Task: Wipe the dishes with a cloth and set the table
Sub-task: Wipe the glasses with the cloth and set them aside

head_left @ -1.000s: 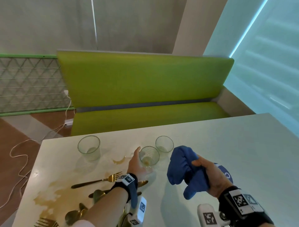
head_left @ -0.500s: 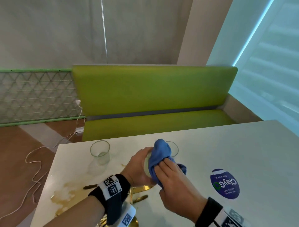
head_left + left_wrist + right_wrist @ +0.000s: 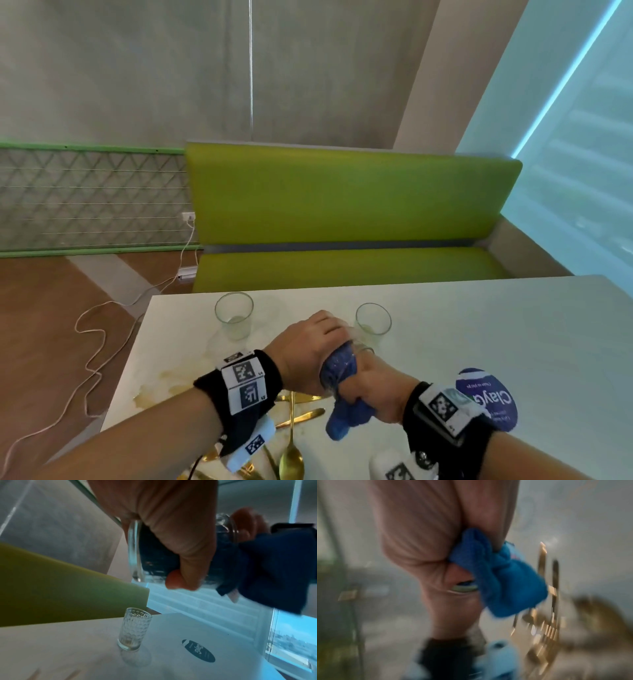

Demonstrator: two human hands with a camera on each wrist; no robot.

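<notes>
While gripping a glass on its side above the surface with the left hand, with the right hand clenched on the blue cloth stuffed into its mouth — judged early in the job. Left to wipe, as far as visible: two glasses standing upright behind, each with dregs, plus gold cutlery lying near a brownish spill. No place setting laid yet — most work remaining.
</notes>
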